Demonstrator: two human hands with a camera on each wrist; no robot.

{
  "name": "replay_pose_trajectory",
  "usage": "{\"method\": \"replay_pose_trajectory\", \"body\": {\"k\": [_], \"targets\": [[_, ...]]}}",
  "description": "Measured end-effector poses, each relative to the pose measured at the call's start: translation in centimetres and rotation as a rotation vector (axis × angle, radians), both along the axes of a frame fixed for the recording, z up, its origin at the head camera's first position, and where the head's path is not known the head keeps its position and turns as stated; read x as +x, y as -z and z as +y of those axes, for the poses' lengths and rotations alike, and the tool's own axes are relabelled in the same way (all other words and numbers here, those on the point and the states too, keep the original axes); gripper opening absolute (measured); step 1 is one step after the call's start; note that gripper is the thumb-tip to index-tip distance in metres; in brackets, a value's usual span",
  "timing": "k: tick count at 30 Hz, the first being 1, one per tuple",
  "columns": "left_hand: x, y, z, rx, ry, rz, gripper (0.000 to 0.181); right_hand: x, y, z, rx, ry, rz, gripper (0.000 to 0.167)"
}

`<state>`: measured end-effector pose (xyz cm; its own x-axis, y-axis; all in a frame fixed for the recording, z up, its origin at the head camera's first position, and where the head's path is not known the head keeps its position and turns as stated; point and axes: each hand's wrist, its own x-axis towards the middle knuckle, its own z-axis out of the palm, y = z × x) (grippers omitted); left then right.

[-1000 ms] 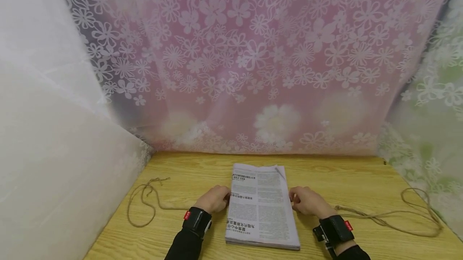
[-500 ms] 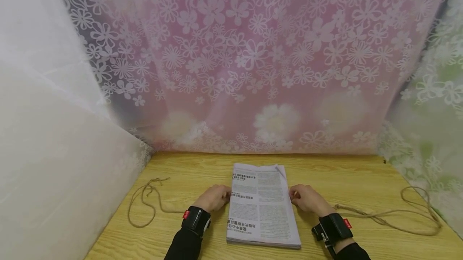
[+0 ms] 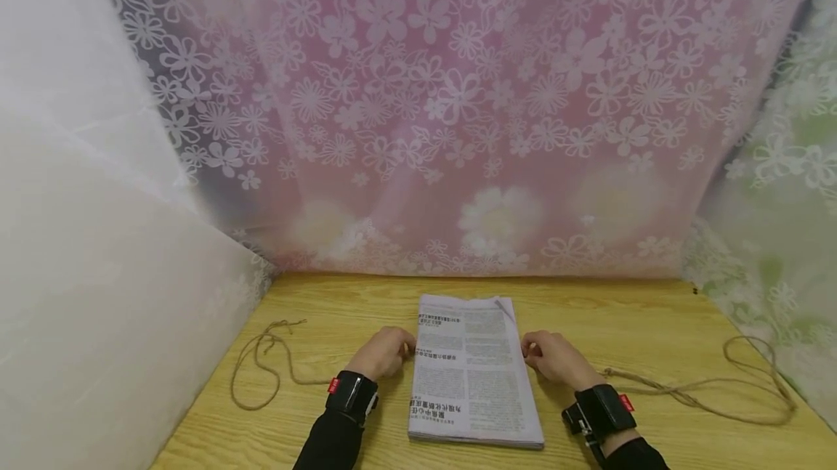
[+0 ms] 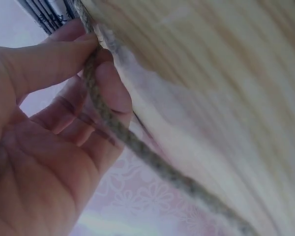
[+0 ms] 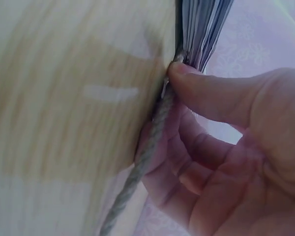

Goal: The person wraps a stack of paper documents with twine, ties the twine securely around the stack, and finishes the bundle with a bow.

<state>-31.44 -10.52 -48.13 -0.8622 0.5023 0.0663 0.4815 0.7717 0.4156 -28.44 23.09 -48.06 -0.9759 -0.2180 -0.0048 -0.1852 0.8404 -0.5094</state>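
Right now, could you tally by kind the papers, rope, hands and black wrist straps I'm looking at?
Newspaper stacks: 1, the folded stack
Rope stretches: 2, left rope and right rope; any join under the stack is hidden
Hands: 2, left hand and right hand
Black wrist straps: 2, left strap and right strap
Total: 7

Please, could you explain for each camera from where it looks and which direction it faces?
Head: on the person's head, facing forward and down to the newspaper stack on the table; left hand, right hand and black sleeves show.
Left wrist: on that wrist, facing the fingers that pinch twine; only the left hand shows.
Right wrist: on that wrist, facing the fingers that pinch twine there; only the right hand shows.
Shared: both wrist views show twine and the stack's layered edge.
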Motion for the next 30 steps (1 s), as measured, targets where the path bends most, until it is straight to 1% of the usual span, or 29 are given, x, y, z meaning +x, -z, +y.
{"method": "replay_pose_trajectory", "body": {"k": [2,4,10,12,15,16,18,20,21,23,24,26,28,30], "targets": [[0.0,0.0,0.0,-0.001,0.006,0.03,0.038,-0.1,0.0,0.0,0.0,-0.009,-0.009,0.014],[-0.1,0.1,0.0,-0.005,0.002,0.045,0.036,-0.1,-0.1,0.1,-0.009,-0.017,-0.008,0.013],[0.0,0.1,0.0,-0.012,-0.019,0.054,0.03,0.1,0.1,0.3,-0.021,-0.066,0.018,0.013],[0.1,0.1,0.0,-0.008,-0.017,0.05,0.027,0.2,0.1,0.3,-0.019,-0.072,0.006,0.011],[0.2,-0.2,-0.2,-0.004,-0.013,0.003,0.023,0.2,0.0,0.4,-0.014,-0.081,-0.02,0.006],[0.3,-0.3,-0.3,-0.006,-0.017,-0.02,0.022,0.1,-0.1,0.4,-0.008,-0.094,-0.027,0.006],[0.4,-0.7,-0.6,-0.012,-0.032,-0.074,0.025,0.0,-0.1,0.8,0.006,-0.127,-0.033,0.01],[0.4,-1.0,-1.0,-0.022,-0.059,-0.097,0.026,-0.1,-0.3,1.4,0.039,-0.172,-0.003,0.013],[0.4,-1.1,-1.3,-0.024,-0.075,-0.092,0.024,-0.1,-0.5,1.9,0.047,-0.183,0.007,0.014],[0.3,-1.3,-2.0,-0.007,-0.101,-0.058,0.022,-0.1,-0.9,3.0,0.043,-0.191,0.024,0.013],[0.1,-1.3,-2.4,0.0,-0.11,-0.032,0.02,0.0,-1.1,3.6,0.031,-0.179,0.026,0.012],[-0.2,-1.4,-3.1,0.013,-0.137,0.055,0.013,0.2,-1.6,4.7,0.006,-0.146,0.051,0.008],[-0.5,-1.4,-3.6,0.019,-0.172,0.163,0.011,0.5,-2.0,5.5,0.01,-0.106,0.145,0.005],[-0.6,-1.5,-3.8,0.02,-0.221,0.252,0.009,0.8,-2.2,6.0,0.025,-0.031,0.244,0.005]]}}
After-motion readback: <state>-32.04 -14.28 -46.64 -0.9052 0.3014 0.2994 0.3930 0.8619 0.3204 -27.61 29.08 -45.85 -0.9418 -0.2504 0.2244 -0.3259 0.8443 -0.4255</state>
